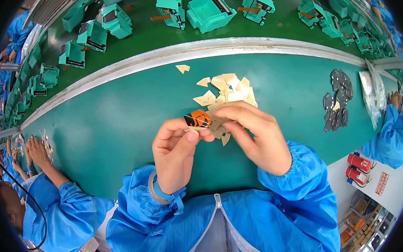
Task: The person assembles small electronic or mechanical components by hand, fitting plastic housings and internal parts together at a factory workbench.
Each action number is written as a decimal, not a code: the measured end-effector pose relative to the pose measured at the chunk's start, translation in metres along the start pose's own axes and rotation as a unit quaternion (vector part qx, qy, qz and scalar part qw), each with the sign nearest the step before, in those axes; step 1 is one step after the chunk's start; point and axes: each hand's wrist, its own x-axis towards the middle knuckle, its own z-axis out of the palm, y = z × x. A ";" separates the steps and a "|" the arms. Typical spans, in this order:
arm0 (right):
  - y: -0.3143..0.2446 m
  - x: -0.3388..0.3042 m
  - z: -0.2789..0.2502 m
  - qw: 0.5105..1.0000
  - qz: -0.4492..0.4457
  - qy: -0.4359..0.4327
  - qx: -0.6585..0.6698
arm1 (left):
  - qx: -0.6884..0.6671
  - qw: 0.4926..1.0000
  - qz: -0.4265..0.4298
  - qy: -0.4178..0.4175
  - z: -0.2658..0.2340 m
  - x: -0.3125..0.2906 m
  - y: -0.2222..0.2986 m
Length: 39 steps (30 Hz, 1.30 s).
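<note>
My left hand (176,147) pinches a small orange-and-black flexible circuit piece (198,118) between thumb and fingers, with a pale edge showing by the thumb tip. My right hand (261,135) reaches in from the other side, its thumb and index finger curled close together at the circuit piece's right end. Whatever lies between those right fingertips is too small to make out. Just beyond and partly beneath the right fingers is a loose heap of cream-coloured flat cut pieces (231,84). One cream piece (183,68) lies apart, farther left.
Black flat pieces (339,95) and a clear plastic bag (373,92) lie at the right. Past a metal rail (215,44), green plastic housings (210,12) stand on a belt. Co-workers' hands (38,152) work at the left; another person's sleeve (390,137) is at right.
</note>
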 end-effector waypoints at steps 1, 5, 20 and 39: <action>-0.004 0.001 0.003 0.994 0.008 0.017 0.112 | -0.007 1.000 -0.002 -0.009 0.000 0.000 -0.002; -0.003 -0.004 0.019 0.962 0.022 0.050 0.267 | 0.039 0.999 -0.031 -0.016 -0.004 -0.008 -0.015; -0.006 0.000 -0.019 0.912 -0.241 -0.051 -0.328 | 0.373 0.919 0.084 -0.090 0.014 0.007 -0.004; -0.014 -0.012 -0.017 0.999 -0.044 0.019 0.017 | 0.300 0.943 0.102 -0.101 0.016 0.007 -0.003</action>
